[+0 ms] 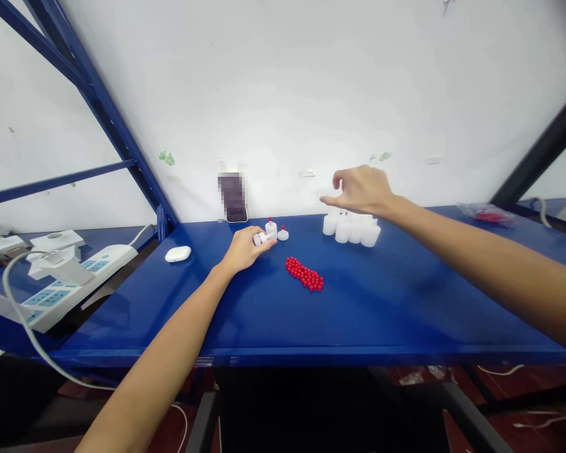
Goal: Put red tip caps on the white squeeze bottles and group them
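Head view, blue table (255, 321), white wall (283, 94), red pieces (304, 274)

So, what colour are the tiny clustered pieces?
The pieces are red, shown best in the head view.

No readable text or labels.

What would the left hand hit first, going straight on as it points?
Beyond the white piece in its grasp, the left hand would probably meet the taller red-tipped white bottle first; any gap is hard to judge.
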A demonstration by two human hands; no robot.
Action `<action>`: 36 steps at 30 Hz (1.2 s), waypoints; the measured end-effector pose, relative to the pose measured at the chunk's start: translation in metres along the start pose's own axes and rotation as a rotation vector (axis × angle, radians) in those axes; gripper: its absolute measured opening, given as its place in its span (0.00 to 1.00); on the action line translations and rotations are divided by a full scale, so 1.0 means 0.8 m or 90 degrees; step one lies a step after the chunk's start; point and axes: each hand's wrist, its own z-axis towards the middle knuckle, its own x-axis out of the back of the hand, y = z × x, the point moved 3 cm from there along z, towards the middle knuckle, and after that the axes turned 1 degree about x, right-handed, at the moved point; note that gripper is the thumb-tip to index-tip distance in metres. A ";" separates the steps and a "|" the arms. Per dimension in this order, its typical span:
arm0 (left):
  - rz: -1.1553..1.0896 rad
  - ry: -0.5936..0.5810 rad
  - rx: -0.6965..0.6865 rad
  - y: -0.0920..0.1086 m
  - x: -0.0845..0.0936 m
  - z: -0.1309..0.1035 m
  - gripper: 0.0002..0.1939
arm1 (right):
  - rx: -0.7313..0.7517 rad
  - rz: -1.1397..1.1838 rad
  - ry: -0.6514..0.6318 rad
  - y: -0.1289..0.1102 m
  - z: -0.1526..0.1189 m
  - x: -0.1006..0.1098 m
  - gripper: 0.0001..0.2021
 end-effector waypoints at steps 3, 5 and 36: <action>-0.014 -0.002 -0.031 0.009 -0.001 -0.002 0.23 | 0.026 -0.033 -0.042 0.019 -0.009 0.003 0.21; -0.018 -0.037 -0.028 0.013 -0.003 -0.004 0.22 | 0.076 -0.034 -0.108 0.020 -0.014 -0.010 0.20; 0.058 -0.149 -0.054 0.015 -0.012 -0.009 0.22 | 0.379 0.269 -0.387 -0.091 -0.123 -0.009 0.11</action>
